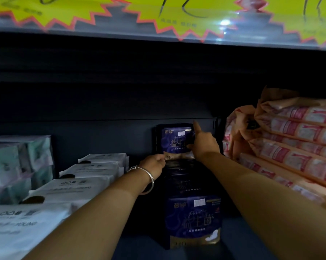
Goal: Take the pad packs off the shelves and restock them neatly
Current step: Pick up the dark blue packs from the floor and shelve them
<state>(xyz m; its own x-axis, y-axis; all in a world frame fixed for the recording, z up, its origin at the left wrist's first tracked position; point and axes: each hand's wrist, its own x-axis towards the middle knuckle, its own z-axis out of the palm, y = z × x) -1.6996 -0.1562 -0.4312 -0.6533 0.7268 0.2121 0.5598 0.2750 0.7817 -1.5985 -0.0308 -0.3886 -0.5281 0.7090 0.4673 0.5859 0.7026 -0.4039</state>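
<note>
- left hand (154, 163) pinches the lower left corner of the rear navy pad pack (174, 140); bracelet (148, 178) on its wrist
- right hand (202, 142) grips that pack's right edge, forefinger raised; pink packs (293, 139) stacked to its right

Dark gap, seemingly free, above white packs (87, 173); pink packs (289, 139) wall the right side.

A dim, dark blue-grey metal shelf back panel (102, 102) fills the view. Above runs a clear plastic shelf-edge strip (158, 37) holding yellow starburst price cards (177, 14), with a white light glare (225, 22).
</note>
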